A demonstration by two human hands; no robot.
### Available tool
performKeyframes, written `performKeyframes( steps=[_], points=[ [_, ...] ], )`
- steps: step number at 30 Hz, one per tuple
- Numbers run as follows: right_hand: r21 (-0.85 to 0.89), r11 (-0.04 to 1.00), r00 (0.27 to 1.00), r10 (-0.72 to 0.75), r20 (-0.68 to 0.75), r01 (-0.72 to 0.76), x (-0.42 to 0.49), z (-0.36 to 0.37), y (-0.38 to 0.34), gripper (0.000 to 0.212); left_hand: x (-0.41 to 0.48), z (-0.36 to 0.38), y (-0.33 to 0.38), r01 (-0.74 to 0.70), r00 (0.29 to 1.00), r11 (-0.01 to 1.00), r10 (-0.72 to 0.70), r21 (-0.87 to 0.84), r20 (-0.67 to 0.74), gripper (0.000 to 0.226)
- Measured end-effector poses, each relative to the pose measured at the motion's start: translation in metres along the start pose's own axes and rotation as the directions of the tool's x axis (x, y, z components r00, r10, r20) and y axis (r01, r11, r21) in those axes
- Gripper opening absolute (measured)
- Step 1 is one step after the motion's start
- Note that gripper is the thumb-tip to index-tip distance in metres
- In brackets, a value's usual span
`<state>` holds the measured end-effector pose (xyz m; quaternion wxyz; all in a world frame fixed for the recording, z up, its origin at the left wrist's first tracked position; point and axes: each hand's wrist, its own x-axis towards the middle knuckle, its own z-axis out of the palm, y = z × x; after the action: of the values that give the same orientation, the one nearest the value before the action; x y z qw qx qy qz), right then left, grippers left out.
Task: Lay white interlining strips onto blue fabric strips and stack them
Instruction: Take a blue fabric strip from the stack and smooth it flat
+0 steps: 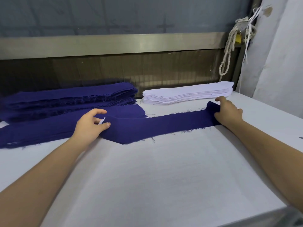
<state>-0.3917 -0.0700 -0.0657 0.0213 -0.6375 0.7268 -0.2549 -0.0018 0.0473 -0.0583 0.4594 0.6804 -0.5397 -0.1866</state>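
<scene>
- Step in hand: a long dark-blue woven fabric strip with frayed edges [155, 126] lies stretched across the white padded table top [147, 177], held at both ends. By my reading it is one layer being spread flat or carried toward the stack.
- The left hand [91, 124] curls its fingers over the strip's left end. A small white sliver [102, 121] shows between finger and thumb; I cannot tell whether that is interlining already paired with the blue.
- The right hand [228, 112] grasps the right end, which is turned up and bunched in the fingers.
- Supply: a thick pile of dark-blue fabric strips [70, 97] sits at the back left. A neat stack of white interlining strips [188, 93] sits at the back right, just beyond the right hand.
- A flat layer of blue cloth [32, 131] lies at the left under the left wrist, overlapping the held strip's end; it is probably the finished stack.
- Next move, as I judge it: let the bunched right end down flat and keep the strip taut so it lies without a crease. The angled fold near the left hand also needs smoothing before anything goes on top.
- Edges: loose threads trail along both long sides and could drag or snag.
- Room: the near half of the table is open padding, with the table's right edge near the right forearm. A dark panel under a metal rail [114, 45] closes the back.
</scene>
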Motion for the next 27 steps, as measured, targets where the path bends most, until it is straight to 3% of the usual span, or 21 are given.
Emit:
performKeyframes(
  steps=[5, 17, 27],
  points=[
    [0.021, 1.0, 1.0, 0.005, 0.0, -0.005, -0.0014, 0.0003, -0.0002, 0.054, 0.002, 0.001, -0.0029, -0.02, 0.998, 0.996, 0.024, 0.086, -0.049, 0.026],
    [-0.164, 0.984, 0.997, 0.075, -0.012, -0.076, 0.0059, 0.0075, 0.0057, 0.04, 0.0058, -0.0007, -0.0072, -0.013, 0.995, 0.992, 0.025, 0.124, -0.097, 0.02],
    [-0.198, 0.98, 0.994, -0.033, -0.106, 0.011, 0.0051, 0.0021, 0.004, 0.034, -0.0004, -0.0015, -0.003, -0.134, 0.959, 0.932, 0.207, 0.338, -0.192, 0.005]
  ],
)
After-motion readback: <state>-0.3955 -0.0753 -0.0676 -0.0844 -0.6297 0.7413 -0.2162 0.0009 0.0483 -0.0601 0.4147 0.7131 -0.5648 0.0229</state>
